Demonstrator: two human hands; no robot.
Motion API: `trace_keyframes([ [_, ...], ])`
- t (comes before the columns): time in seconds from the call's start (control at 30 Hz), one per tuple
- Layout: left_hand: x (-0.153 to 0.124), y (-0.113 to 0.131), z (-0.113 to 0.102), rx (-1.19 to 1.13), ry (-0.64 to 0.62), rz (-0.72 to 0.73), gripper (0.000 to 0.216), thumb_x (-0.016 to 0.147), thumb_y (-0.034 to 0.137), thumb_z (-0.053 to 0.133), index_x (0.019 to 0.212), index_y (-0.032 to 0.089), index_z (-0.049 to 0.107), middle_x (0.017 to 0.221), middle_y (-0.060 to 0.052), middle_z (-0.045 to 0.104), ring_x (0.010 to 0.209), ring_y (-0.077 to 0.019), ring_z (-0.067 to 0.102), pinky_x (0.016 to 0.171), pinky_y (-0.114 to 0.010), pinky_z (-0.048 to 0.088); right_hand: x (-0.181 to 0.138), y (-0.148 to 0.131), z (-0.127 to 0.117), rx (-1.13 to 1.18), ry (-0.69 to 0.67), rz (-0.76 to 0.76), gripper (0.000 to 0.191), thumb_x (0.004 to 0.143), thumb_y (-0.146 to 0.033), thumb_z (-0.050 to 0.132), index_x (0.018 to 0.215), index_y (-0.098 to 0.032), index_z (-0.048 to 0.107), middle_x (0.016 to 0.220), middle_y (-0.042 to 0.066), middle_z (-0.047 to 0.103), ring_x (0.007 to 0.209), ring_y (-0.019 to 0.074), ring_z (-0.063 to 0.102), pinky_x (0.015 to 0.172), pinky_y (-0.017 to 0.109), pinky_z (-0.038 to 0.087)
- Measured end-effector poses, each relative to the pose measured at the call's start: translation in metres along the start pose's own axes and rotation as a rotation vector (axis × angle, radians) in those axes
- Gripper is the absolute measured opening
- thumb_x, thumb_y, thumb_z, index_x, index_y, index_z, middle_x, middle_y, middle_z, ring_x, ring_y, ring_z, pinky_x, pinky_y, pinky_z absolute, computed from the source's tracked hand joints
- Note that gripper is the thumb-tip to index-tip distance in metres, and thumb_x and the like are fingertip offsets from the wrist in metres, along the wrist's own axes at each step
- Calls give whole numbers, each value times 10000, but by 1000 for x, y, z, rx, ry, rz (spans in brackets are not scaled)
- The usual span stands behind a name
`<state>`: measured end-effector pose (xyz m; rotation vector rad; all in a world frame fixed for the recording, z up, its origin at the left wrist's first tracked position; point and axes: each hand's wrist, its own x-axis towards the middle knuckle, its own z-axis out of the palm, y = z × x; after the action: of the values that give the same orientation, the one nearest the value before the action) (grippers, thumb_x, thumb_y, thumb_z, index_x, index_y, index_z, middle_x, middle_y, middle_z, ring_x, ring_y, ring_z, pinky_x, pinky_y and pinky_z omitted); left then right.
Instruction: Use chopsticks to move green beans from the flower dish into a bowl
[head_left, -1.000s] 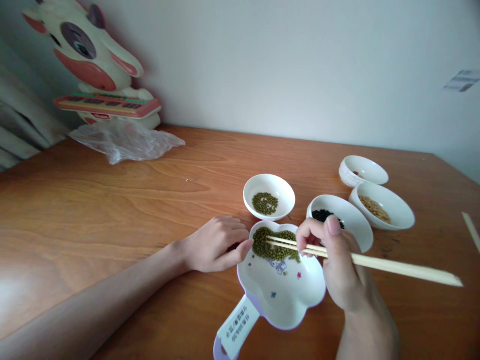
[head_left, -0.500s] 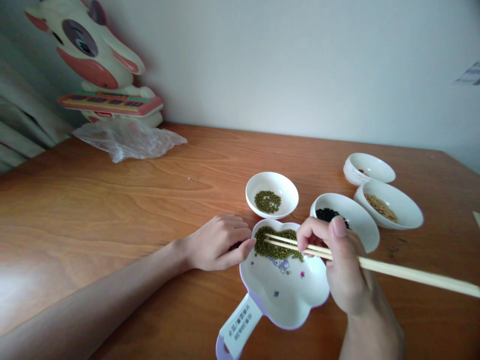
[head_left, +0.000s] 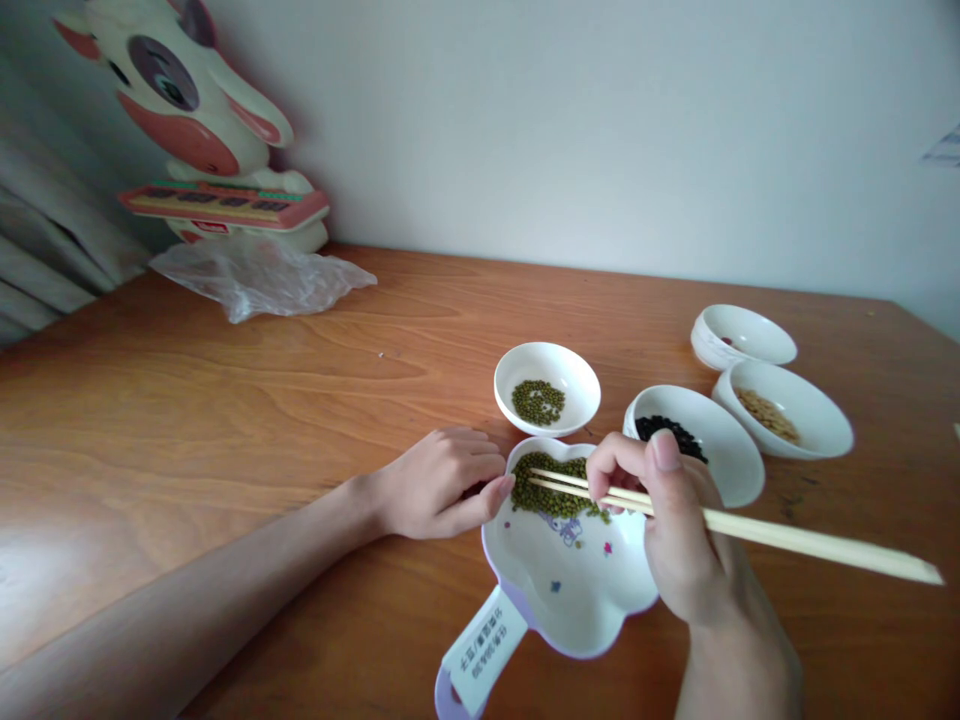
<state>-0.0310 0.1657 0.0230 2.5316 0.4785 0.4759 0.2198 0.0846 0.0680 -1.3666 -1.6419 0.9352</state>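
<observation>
My right hand point(head_left: 675, 520) grips a pair of pale wooden chopsticks point(head_left: 787, 538). Their tips rest in a heap of green mung beans point(head_left: 559, 488) inside a white flower-shaped dish point(head_left: 570, 590) with a purple rim and a labelled handle. My left hand point(head_left: 439, 485) lies curled on the table, its fingertips touching the dish's left rim. Just behind the dish stands a small white bowl point(head_left: 547, 375) holding a few green beans.
To the right stand a white bowl of black beans point(head_left: 694, 435), a bowl of tan beans point(head_left: 784, 415) and a nearly bare white bowl point(head_left: 742, 335). At the far left corner sit a cartoon cow toy point(head_left: 187, 120) and a crumpled clear plastic bag point(head_left: 259, 275).
The chopstick tips have stayed in the green beans with only slight shifts. My view has drifted a little to the left; both hands keep their places.
</observation>
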Motion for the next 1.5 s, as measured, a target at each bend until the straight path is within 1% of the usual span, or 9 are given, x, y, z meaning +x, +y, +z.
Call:
trace_keyframes([
  [0.23,1,1,-1,-15,1,1,335,1106,288,389,781,217,428,773,-19,553,720,-183,499,718,-348,382,1,0,1,17,46,-25,696,1099,-644,200,691,-222,573,625,-3,570,609,153,550,612,336,382],
  [0.47,-2,-1,0,1,-15,-20,333,1106,297,385,785,217,426,777,-20,552,716,-183,494,709,-348,372,1,-2,2,30,66,-56,701,1110,-616,208,655,-217,562,603,-1,553,598,147,537,605,334,369],
  [0.7,-2,-1,1,-5,-13,-19,338,1106,304,384,784,217,432,775,-24,558,718,-187,502,713,-344,376,-3,1,-1,71,25,10,724,1075,-693,152,687,-233,556,619,-1,544,600,162,518,584,350,353],
  [0.8,-2,-1,1,-5,-14,-27,338,1106,302,388,782,216,434,777,-25,556,722,-188,504,714,-344,379,-1,1,0,60,17,33,730,1067,-709,161,685,-235,563,621,1,548,603,164,522,586,352,358],
  [1.03,-2,-1,1,20,-8,-10,346,1106,302,388,780,212,465,768,-30,563,714,-187,510,708,-351,384,2,-3,1,-1,78,-11,714,1097,-650,199,661,-224,570,601,5,572,593,153,534,599,346,370],
  [1.27,-2,-1,0,36,-3,-6,352,1104,293,391,772,211,472,760,-28,568,704,-184,518,692,-348,395,1,-5,0,-13,106,-43,711,1109,-617,210,640,-223,570,588,12,577,585,155,542,604,347,374],
  [1.5,-2,-1,0,21,-20,-17,341,1108,301,386,790,210,471,777,-28,567,719,-185,513,701,-346,394,-1,-2,0,29,42,-40,678,1107,-623,199,689,-224,554,614,-8,541,602,151,518,607,345,356],
])
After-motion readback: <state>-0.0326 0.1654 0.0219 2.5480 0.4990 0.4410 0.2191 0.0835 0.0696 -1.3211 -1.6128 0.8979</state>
